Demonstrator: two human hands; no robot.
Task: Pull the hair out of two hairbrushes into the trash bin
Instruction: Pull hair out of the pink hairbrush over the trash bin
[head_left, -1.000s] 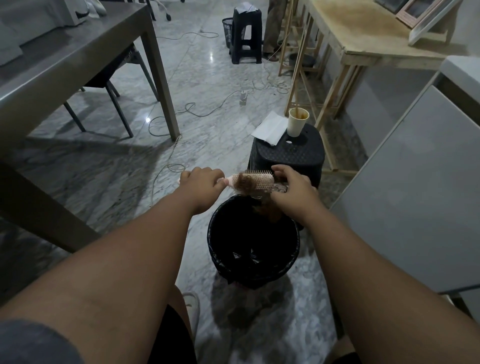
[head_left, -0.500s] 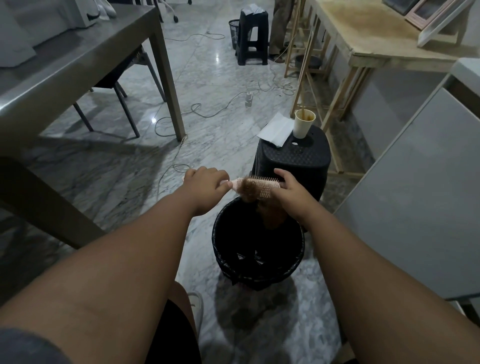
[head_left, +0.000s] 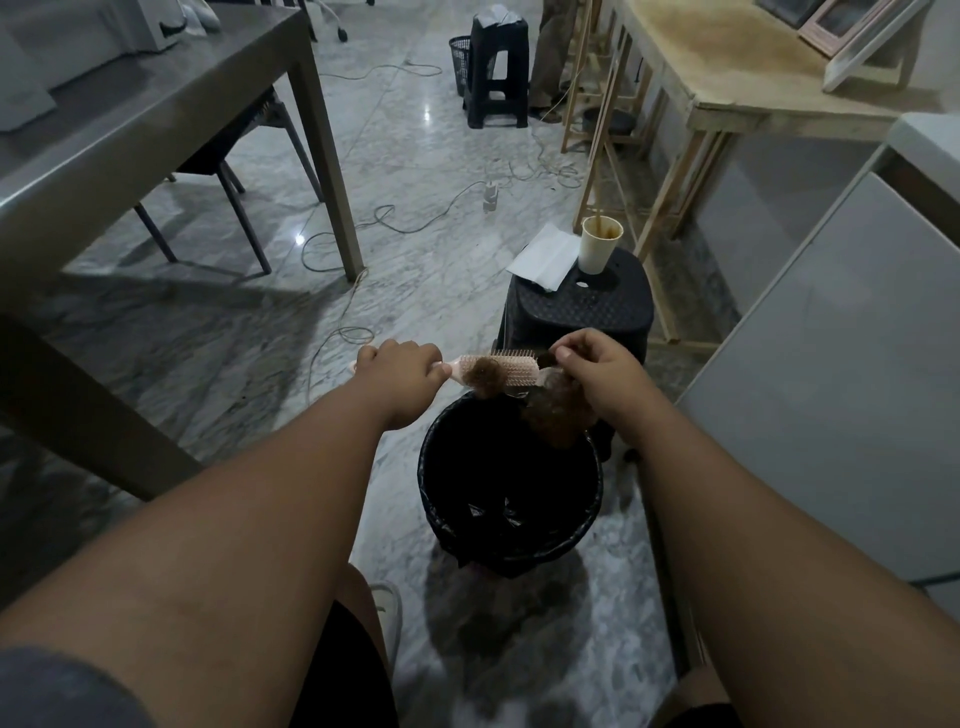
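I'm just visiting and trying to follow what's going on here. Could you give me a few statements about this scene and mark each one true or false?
1. The left hand holds the pink hairbrush by its handle. True.
2. The right hand is empty. False: it grips a clump of brown hair.
3. The brush is held above the black trash bin. True.
4. The brush is already clean. False: a tuft of hair still sits in its bristles.
5. The paper cup stands on the floor. False: it stands on the black stool behind the bin.
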